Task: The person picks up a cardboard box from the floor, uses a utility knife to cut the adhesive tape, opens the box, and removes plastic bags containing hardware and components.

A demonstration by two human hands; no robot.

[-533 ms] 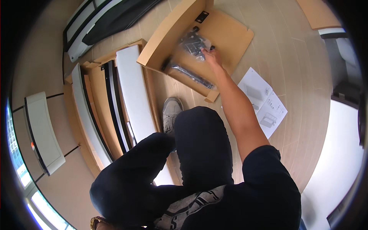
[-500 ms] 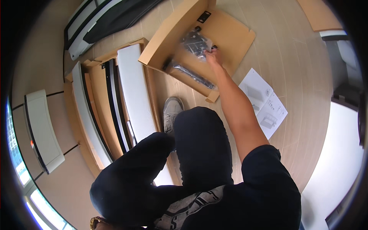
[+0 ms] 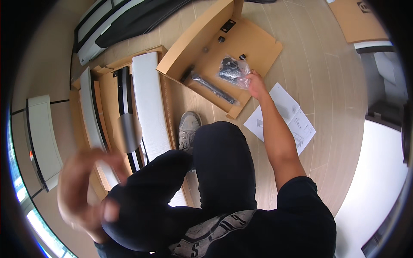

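Nearest to us, the left hand [image 3: 88,189] now fills the lower left of the view, raised and motion-blurred with its fingers loosely spread around nothing; half a second earlier it was not in the picture at all. We place everything else relative to the flattened cardboard box [image 3: 258,49] lying on the wood floor [image 3: 327,103]. On the near side of the box, our dark-trousered knees [image 3: 215,172] and one grey shoe [image 3: 188,129] point toward it. To the right of the box lies the white instruction sheet [image 3: 282,116], just beside the forearm. Over the near right part of the box, the right hand [image 3: 257,84] pinches the clear plastic bag of dark hardware [image 3: 232,69] at its near right corner; the bag now sits lower and nearer to us than before, so we judge it is being drawn off the cardboard rather than merely touched. A black metal rod [image 3: 213,88] rests on the box just left of the bag, apart from it, with small black fittings [image 3: 221,39] farther back. To the left of the box stand white panels in an open carton [image 3: 148,103].
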